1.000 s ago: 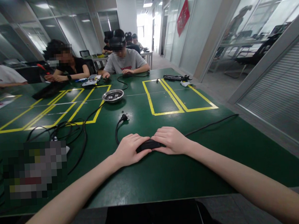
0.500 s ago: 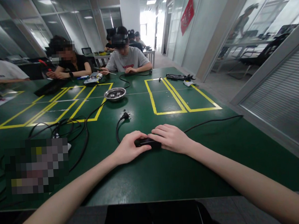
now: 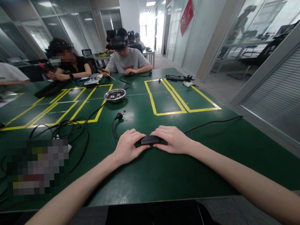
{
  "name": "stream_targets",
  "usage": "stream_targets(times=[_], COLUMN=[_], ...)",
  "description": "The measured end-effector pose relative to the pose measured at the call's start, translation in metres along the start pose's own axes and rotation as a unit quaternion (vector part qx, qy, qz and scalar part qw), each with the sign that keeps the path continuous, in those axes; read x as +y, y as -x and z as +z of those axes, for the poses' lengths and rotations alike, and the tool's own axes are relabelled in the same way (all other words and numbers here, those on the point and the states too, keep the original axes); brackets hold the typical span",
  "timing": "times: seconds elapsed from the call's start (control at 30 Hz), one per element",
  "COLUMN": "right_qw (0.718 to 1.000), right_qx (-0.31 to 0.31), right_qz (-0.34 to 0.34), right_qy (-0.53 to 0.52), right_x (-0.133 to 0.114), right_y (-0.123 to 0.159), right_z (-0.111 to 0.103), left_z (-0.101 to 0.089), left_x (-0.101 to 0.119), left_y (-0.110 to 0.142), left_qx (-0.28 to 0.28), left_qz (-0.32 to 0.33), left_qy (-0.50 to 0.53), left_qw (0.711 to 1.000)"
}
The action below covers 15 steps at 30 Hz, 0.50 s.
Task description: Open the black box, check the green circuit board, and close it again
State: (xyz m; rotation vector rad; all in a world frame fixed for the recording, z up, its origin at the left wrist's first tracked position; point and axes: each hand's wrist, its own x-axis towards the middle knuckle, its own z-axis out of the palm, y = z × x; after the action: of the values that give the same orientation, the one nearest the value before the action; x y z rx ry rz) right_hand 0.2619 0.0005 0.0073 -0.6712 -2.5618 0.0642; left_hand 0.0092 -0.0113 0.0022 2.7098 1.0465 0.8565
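Between both hands is a black power adapter [image 3: 150, 140], held low over the green table. My left hand [image 3: 129, 145] grips its left end, thumb on the near side and fingers on the far side. At the right end, my right hand [image 3: 172, 140] pinches it the same way. A black cord curls from behind my left hand to a mains plug [image 3: 119, 116] lying on the table. From behind my right hand a thin black cable [image 3: 213, 122] runs off to the right. My palms hide both ends of the adapter.
A steel bowl [image 3: 115, 95] with small metal parts stands farther back. Tangled black cables [image 3: 65, 127] and a blurred-out item [image 3: 39, 167] lie at left. Yellow tape [image 3: 169, 114] marks rectangles on the table [image 3: 153, 182]. A folded black tripod-like object [image 3: 179, 78] lies far right. Several people sit opposite.
The adapter has turned so its long flat side faces me. My right fingers have moved from lying over it to its right end. The plug has shifted slightly left.
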Motion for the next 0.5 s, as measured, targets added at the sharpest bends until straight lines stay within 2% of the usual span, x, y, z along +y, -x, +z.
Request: stream_targets(times=[0.1, 0.27, 0.4, 0.5], right_qw=[1.000, 0.999, 0.998, 0.991], right_qx=[-0.024, -0.011, -0.044, -0.076], right_qz=[0.004, 0.033, -0.021, -0.061], right_qy=[-0.005, 0.013, 0.043, 0.094], right_x=[-0.0016, 0.0019, -0.0017, -0.0050], right_y=[-0.0002, 0.0010, -0.0004, -0.0006], right_z=[0.0039, 0.0056, 0.0020, 0.0038], left_z=[0.0017, 0.0047, 0.0049, 0.0039], left_x=[-0.0009, -0.0035, -0.0011, 0.0007], left_y=[0.0003, -0.0001, 0.0015, 0.0013], left_qx=[-0.011, 0.003, -0.002, -0.028], left_qz=[0.000, -0.047, -0.063, -0.091], left_qy=[-0.005, 0.014, 0.060, 0.105], left_qw=[1.000, 0.999, 0.996, 0.990])
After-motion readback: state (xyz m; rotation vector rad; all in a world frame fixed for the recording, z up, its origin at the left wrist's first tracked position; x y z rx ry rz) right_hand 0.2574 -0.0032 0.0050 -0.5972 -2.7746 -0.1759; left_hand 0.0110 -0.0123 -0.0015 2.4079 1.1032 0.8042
